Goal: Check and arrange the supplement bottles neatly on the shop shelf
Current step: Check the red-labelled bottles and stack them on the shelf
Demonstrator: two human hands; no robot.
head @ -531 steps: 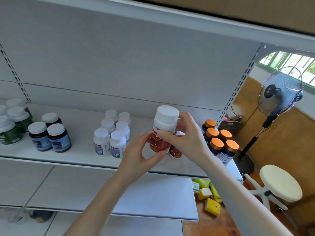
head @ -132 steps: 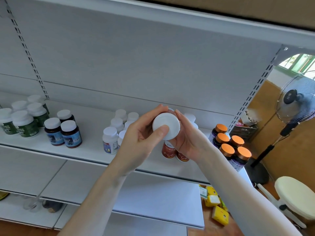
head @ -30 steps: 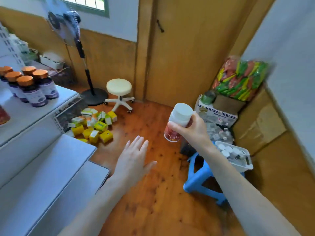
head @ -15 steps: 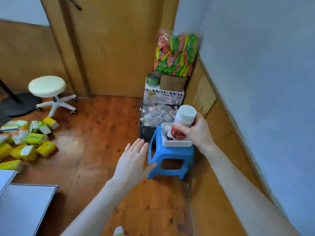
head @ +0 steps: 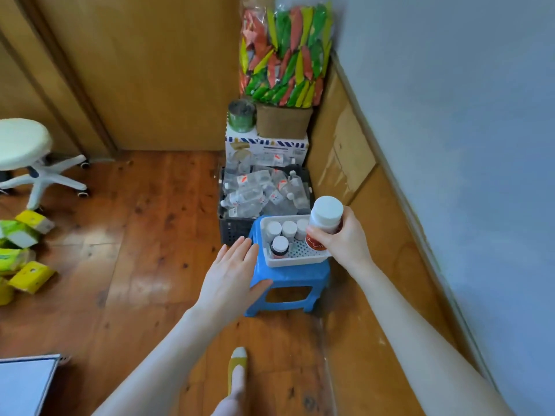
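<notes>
Where the bottle (head: pixel 324 225) is: up in the air over the right end of the white basket (head: pixel 295 262), red label, white cap on top.
Right hand (head: pixel 345 240): fingers curled round its lower half, solid grip.
Left hand (head: pixel 231 277): flat, fingers straight, holding nothing, by the near left corner of the blue stool (head: pixel 289 280).
Basket: on the stool, few more white-capped bottles (head: pixel 280 244) inside.
Black crate (head: pixel 229 231): just beyond, full of clear bottles (head: pixel 255 190).
</notes>
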